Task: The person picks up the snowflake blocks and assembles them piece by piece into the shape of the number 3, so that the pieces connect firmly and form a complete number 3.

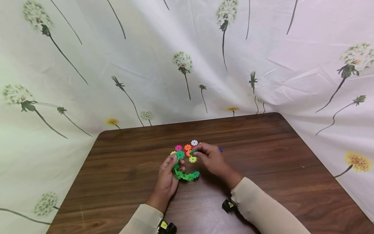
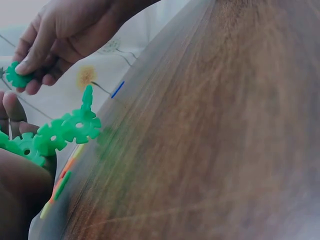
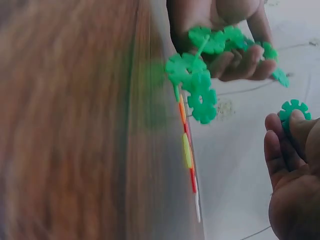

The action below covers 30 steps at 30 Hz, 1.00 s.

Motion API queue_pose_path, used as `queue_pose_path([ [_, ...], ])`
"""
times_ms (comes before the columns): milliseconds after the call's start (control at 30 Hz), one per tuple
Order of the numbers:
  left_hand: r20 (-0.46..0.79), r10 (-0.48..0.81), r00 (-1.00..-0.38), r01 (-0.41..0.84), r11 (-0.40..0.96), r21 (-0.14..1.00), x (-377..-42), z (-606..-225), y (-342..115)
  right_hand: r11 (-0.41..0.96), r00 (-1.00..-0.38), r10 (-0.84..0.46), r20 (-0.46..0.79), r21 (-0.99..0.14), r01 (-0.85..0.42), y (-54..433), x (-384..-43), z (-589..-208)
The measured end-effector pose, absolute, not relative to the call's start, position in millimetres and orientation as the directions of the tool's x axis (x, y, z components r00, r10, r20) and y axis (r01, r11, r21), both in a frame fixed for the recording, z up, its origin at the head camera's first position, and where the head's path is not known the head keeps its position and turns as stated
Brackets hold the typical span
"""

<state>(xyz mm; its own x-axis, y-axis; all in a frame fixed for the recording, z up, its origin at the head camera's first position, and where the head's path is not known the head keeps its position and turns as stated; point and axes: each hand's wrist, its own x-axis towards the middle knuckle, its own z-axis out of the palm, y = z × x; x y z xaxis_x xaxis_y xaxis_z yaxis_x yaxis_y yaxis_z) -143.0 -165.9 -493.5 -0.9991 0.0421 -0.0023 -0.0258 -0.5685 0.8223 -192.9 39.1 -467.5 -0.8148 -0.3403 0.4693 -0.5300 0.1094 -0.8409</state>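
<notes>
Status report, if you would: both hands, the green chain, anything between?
Left hand holds green chain. Right hand pinches single green disc. Disc apart from chain; nothing seen between them.

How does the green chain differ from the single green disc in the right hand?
The green chain is several discs joined in a curve; the single green disc is unattached. The chain is far longer than the disc. The left hand holds the chain, while the right hand pinches the disc. Both are green with notched edges.
</notes>
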Motion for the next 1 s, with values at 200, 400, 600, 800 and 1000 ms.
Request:
queue_pose_path([
  [200, 0.013, 0.064, -0.998, -0.027, -0.581, 0.814, -142.8, -495.3, -166.0, 0.092, -0.824, -0.343, 0.451, -0.857, -0.507, 34.4, -188.3, -467.2],
  [400, 0.012, 0.062, -0.998, -0.025, -0.563, 0.826, -141.4, -494.9, -165.6, 0.069, -0.831, -0.355, 0.427, -0.875, -0.479, 32.3, -186.7, -466.9],
  [600, -0.002, 0.066, -0.998, -0.038, -0.545, 0.838, -141.5, -494.1, -165.5, 0.058, -0.824, -0.363, 0.435, -0.872, -0.486, 30.8, -184.5, -465.1],
  [800, -0.009, 0.052, -0.999, -0.035, -0.525, 0.85, -141.0, -493.5, -164.8, 0.082, -0.815, -0.361, 0.453, -0.855, -0.512, 29.5, -182.7, -464.9],
  [1000, 0.011, 0.045, -0.999, -0.012, -0.493, 0.87, -140.8, -493.6, -164.4, 0.154, -0.771, -0.357, 0.527, -0.781, -0.605, 28.5, -183.2, -465.6],
])
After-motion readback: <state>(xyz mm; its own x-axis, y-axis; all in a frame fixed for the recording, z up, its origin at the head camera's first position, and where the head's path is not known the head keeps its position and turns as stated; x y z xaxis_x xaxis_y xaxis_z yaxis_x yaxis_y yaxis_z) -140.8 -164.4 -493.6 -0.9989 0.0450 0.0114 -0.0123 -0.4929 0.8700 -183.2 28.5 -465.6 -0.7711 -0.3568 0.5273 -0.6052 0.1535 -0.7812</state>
